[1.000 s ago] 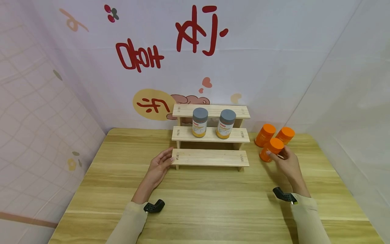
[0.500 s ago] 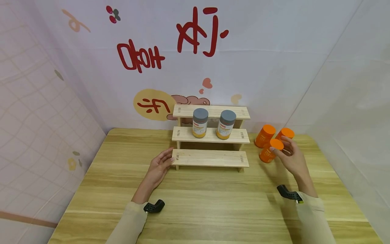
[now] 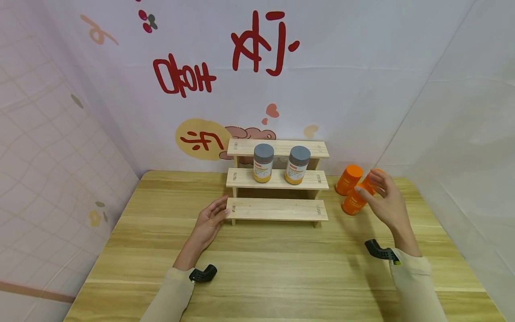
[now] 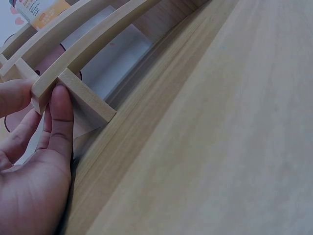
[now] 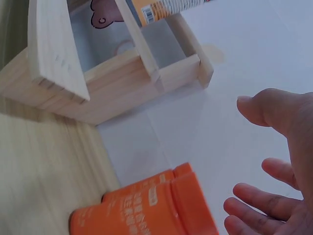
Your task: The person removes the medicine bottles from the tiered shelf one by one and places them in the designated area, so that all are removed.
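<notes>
My left hand (image 3: pixel 208 224) grips the left end of the lowest step on a three-tier wooden stand (image 3: pixel 277 209). In the left wrist view, thumb and fingers pinch that board's corner (image 4: pixel 46 84). At right, my right hand (image 3: pixel 388 205) hovers with spread, loosely bent fingers over three orange bottles, holding nothing. The front bottle (image 3: pixel 352 204) is partly covered by the thumb, the rear right one (image 3: pixel 368 180) mostly by the fingers. The rear left bottle (image 3: pixel 348 181) shows fully. The right wrist view has apart fingers beside an orange lid (image 5: pixel 193 200).
Two grey-lidded jars stand on the middle step, a left jar (image 3: pixel 263 163) and a right jar (image 3: pixel 297 165). The wooden table (image 3: pixel 281 268) reaches back to a printed cloth wall (image 3: pixel 342 89). Pale cloth also hangs on both sides.
My right hand has let go of the front orange bottle and risen up and to the right, its fingers opening. The left hand stays on the stand.
</notes>
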A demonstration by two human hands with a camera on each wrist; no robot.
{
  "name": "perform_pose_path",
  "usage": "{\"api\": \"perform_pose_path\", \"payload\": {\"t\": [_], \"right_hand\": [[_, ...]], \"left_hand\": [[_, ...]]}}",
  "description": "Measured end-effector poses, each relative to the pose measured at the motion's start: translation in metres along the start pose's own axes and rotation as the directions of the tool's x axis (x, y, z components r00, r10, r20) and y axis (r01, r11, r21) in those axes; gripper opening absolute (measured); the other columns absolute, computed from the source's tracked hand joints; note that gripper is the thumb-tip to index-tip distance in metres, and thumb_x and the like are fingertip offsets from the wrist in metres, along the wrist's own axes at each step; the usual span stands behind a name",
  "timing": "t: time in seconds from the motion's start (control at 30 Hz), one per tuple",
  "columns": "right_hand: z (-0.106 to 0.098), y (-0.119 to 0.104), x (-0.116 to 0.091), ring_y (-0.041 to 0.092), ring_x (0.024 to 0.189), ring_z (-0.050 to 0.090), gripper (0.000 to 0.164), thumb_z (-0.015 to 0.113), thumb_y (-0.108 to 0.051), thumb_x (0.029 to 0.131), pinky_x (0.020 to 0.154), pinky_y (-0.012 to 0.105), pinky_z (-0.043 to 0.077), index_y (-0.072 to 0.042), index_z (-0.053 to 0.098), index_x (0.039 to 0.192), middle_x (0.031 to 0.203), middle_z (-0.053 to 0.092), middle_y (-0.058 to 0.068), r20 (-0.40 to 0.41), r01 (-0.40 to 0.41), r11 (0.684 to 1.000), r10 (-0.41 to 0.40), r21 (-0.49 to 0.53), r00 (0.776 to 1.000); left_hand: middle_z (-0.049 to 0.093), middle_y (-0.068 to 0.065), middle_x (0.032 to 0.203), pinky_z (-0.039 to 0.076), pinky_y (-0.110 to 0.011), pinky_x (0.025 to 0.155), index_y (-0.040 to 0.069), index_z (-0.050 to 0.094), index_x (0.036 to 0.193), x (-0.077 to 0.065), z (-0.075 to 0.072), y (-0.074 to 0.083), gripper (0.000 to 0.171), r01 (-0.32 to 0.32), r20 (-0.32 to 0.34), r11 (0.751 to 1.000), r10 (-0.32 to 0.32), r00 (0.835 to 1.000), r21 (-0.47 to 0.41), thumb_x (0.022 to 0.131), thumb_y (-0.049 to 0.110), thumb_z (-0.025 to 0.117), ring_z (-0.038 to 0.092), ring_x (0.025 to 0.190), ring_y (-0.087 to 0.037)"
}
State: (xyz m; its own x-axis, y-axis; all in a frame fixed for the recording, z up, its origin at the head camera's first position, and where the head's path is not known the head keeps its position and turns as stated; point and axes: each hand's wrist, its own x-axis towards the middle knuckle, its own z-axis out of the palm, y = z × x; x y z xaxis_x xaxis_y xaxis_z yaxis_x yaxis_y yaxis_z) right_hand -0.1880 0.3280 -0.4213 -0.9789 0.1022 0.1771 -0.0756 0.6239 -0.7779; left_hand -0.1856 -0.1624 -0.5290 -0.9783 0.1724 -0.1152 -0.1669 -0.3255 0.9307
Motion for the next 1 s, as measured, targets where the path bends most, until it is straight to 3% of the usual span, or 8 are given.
{"api": "perform_pose_path", "payload": {"t": [0.23,0.63,0.83,1.0], "right_hand": [[0.004,-0.016,0.003,0.04,0.142,0.045,0.083,0.074,-0.044,0.094,0.116,0.059,0.037,-0.016,0.033,0.16,0.158,0.044,0.017,0.001,0.026,1.0,-0.026,0.004,1.0],[0.03,-0.038,0.008,0.044,0.137,0.05,0.076,0.074,-0.034,0.096,0.111,0.063,0.041,-0.021,0.035,0.16,0.155,0.047,0.018,0.072,0.127,0.989,-0.133,0.079,0.989],[0.049,-0.046,0.011,0.038,0.139,0.05,0.073,0.074,-0.03,0.096,0.113,0.059,0.042,-0.021,0.037,0.158,0.155,0.048,0.015,0.098,0.15,0.98,-0.163,0.13,0.982],[0.064,-0.054,0.014,0.04,0.139,0.05,0.073,0.074,-0.026,0.096,0.114,0.059,0.04,-0.015,0.038,0.158,0.154,0.048,0.016,0.109,0.183,0.962,-0.208,0.201,0.972]], "left_hand": [[0.052,-0.003,0.124,0.053,-0.016,0.089,0.002,0.039,0.156,-0.001,-0.002,-0.002,0.061,-0.021,0.013,1.0,0.021,1.0,0.012,0.1,0.0,0.062,0.056,0.112,-0.008],[0.051,-0.003,0.125,0.053,-0.016,0.088,0.004,0.039,0.156,0.0,-0.001,-0.002,0.061,-0.002,0.008,1.0,0.002,1.0,0.006,0.1,-0.002,0.061,0.054,0.113,-0.009],[0.053,-0.002,0.124,0.053,-0.017,0.086,0.005,0.041,0.156,0.0,-0.002,-0.003,0.06,0.001,0.005,1.0,-0.001,1.0,0.002,0.1,0.0,0.062,0.055,0.112,-0.009],[0.053,-0.002,0.123,0.053,-0.016,0.085,0.003,0.038,0.157,0.001,-0.003,-0.004,0.062,-0.01,0.018,1.0,0.01,1.0,0.017,0.1,0.002,0.062,0.056,0.111,-0.008]]}}
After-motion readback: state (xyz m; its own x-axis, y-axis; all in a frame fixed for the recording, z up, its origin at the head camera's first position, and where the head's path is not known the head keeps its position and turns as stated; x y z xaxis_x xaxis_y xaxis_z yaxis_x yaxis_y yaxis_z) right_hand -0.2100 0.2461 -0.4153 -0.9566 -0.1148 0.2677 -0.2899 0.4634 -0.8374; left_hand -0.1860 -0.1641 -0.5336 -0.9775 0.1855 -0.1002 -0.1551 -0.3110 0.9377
